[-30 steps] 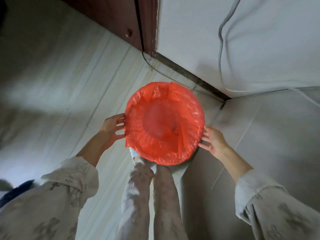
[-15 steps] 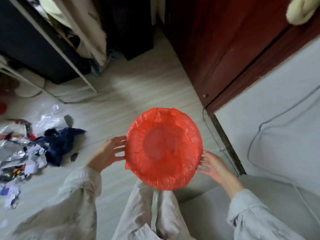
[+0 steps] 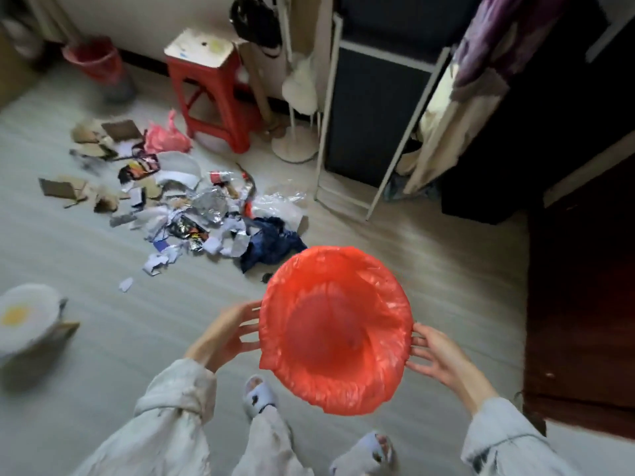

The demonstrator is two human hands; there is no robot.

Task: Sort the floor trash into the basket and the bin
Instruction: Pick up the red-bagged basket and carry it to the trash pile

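Observation:
I carry a round bin lined with a red plastic bag (image 3: 388, 280) above the floor, its mouth facing me and nothing visible inside. My left hand (image 3: 226, 334) presses its left side with spread, straight fingers. My right hand (image 3: 436, 359) presses the right side the same way. Beyond the bin, a pile of floor trash (image 3: 192, 201) spreads over the pale floor: torn paper, foil wrappers, clear plastic, a dark blue bag (image 3: 271, 242), a pink bag (image 3: 165, 137) and cardboard scraps (image 3: 68, 190).
A red stool (image 3: 209, 91) stands behind the pile, and a second red-lined bin (image 3: 99, 63) sits at the far left wall. A white clothes rack (image 3: 343, 132) and a stand base (image 3: 295, 146) are at the back right. A white round object (image 3: 24, 314) lies left.
The bin has left the wall corner, held between both hands, and my view has swung round into the room. The trash pile and stool have come into sight.

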